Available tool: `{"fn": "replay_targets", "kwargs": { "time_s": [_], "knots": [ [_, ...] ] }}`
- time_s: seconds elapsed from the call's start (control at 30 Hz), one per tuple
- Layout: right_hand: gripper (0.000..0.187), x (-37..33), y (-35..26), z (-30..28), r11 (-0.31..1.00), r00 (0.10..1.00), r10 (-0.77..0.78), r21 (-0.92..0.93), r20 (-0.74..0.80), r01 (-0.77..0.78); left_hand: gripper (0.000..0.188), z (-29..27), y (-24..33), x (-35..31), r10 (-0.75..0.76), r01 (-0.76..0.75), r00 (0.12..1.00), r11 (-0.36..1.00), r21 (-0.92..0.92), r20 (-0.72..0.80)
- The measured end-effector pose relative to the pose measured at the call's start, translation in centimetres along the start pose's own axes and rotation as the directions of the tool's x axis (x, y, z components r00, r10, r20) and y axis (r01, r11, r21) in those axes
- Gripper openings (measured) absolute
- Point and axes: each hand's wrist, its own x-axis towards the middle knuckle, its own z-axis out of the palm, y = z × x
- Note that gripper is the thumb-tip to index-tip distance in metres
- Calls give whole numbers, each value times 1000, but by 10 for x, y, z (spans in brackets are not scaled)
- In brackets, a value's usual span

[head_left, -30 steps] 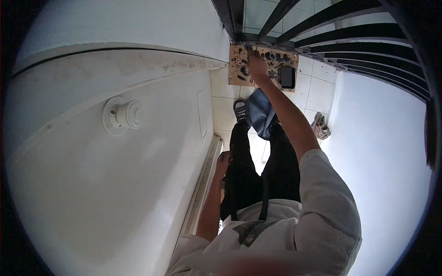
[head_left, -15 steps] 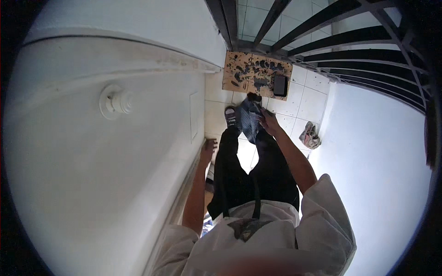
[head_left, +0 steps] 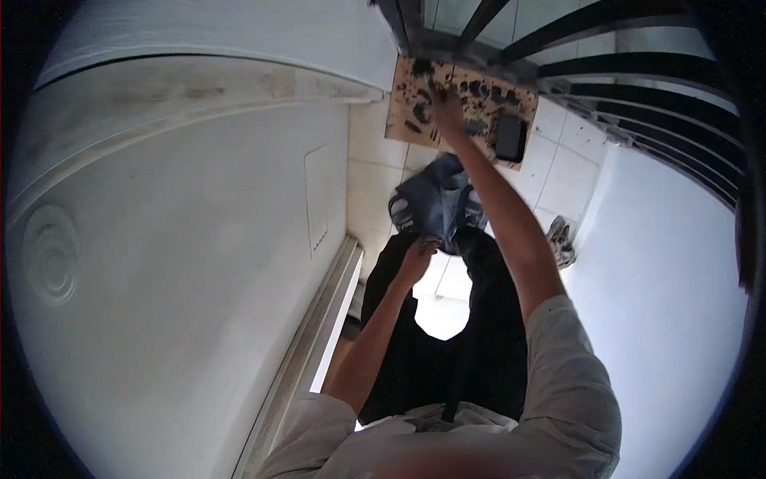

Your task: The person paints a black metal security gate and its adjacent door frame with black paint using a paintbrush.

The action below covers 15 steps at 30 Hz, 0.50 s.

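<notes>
The person's left hand [head_left: 416, 262], fingers bent, is at 7 o'clock on the near edge of a blue-grey cloth [head_left: 441, 195]; whether it grips, I cannot tell. The cloth looks soft and limp, best held by an edge. Beyond, at 12 o'clock, the right hand [head_left: 448, 113] grips a blurred, dark-headed brush [head_left: 429, 80] over spotted cardboard [head_left: 399, 117]. It should be light with a stiff handle, the place to hold. At 4 o'clock from it sits a black tray [head_left: 511, 138].
</notes>
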Motion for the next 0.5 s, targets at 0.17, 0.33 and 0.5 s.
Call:
{"fn": "replay_targets", "kwargs": {
  "time_s": [0.17, 0.33, 0.5],
  "knots": [
    [50, 69, -18, 48, 951, 993, 109, -287, -51, -119, 15, 14, -17, -40, 165, -120, 981, 933, 340, -107],
    [52, 108, -32, 50, 891, 972, -114, -412, 203, 191, 15, 7, -26, -63, 261, -152, 955, 840, 521, -141],
    [31, 102, -67, 52, 948, 979, -11, -308, 202, 74, 15, 0, -20, -71, 222, -120, 960, 875, 469, -168]
  ]
}}
